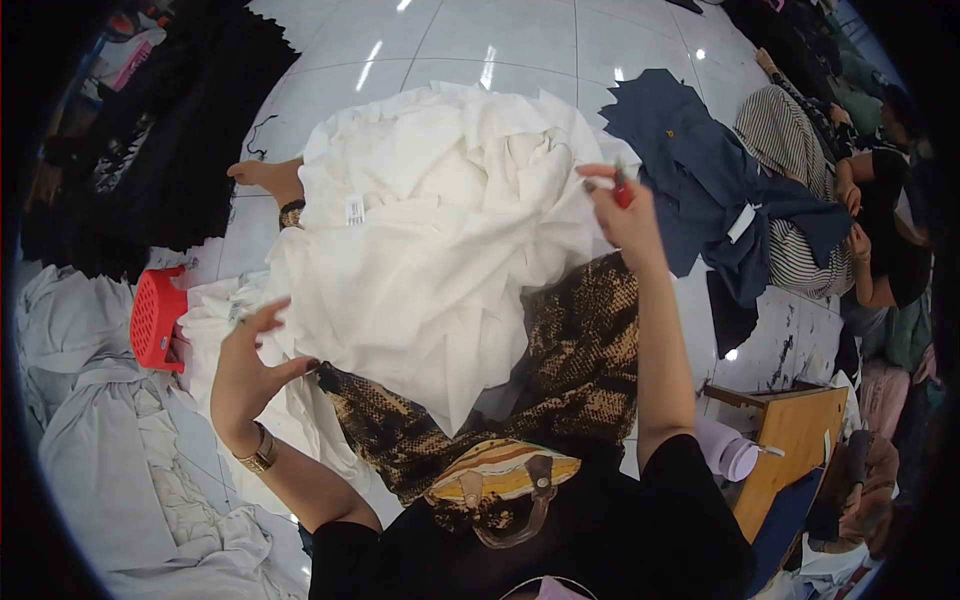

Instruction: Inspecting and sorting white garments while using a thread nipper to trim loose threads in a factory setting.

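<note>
A large heap of white cloth (440, 240) lies across my lap and legs, with a small white label (355, 209) on its left part. My left hand (250, 365) is held at the cloth's lower left edge, its thumb and fingers spread apart and nothing in them. At the heap's upper right, my right hand (625, 220) is closed around a small red-handled tool (623, 192) that looks like thread snips. Its thumb and forefinger are close to the cloth's edge; whether they pinch it I cannot tell. Under the cloth show my brown-and-black patterned trousers (580, 340).
A red plastic stool (158, 320) stands at left, beside piles of pale cloth (100, 430). Black garments (180, 130) lie at the upper left. Dark blue cloth (690, 170) spreads at right, handled by another person (885, 220). A wooden stand (790, 450) and lilac bottle (730, 455) are at lower right.
</note>
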`<state>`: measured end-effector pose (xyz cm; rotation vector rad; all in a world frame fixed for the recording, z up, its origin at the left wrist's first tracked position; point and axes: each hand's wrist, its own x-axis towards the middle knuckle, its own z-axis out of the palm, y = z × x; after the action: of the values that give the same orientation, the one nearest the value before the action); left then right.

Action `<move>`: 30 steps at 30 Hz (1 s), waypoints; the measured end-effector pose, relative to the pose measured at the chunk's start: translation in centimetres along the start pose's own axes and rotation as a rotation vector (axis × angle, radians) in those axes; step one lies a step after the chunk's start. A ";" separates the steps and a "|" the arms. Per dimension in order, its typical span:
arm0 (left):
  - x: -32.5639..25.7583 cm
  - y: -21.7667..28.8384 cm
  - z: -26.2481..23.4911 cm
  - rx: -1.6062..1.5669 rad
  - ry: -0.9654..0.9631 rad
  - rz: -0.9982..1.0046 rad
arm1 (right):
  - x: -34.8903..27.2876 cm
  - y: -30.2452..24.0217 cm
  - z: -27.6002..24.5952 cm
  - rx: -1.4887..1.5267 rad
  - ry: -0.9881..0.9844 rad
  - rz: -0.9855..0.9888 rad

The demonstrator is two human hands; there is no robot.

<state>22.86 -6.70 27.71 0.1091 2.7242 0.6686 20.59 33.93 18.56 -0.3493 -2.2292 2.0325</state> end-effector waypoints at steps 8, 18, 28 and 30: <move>10.7 14.9 12.6 -0.420 0.083 0.865 | -0.6 8.1 2.9 -0.247 -0.031 -0.084; 11.0 15.2 16.1 0.121 -0.162 0.619 | -4.7 7.5 1.7 -0.008 0.169 0.065; 10.6 10.4 14.2 -0.573 -0.796 0.386 | -11.1 6.8 4.5 0.663 -0.320 0.390; 10.2 10.2 14.1 -0.605 -0.844 0.372 | -11.2 7.2 5.4 0.676 -0.312 0.433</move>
<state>17.97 10.04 17.61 0.6018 1.6337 1.1855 30.92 26.64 11.77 -0.4931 -1.5192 3.0864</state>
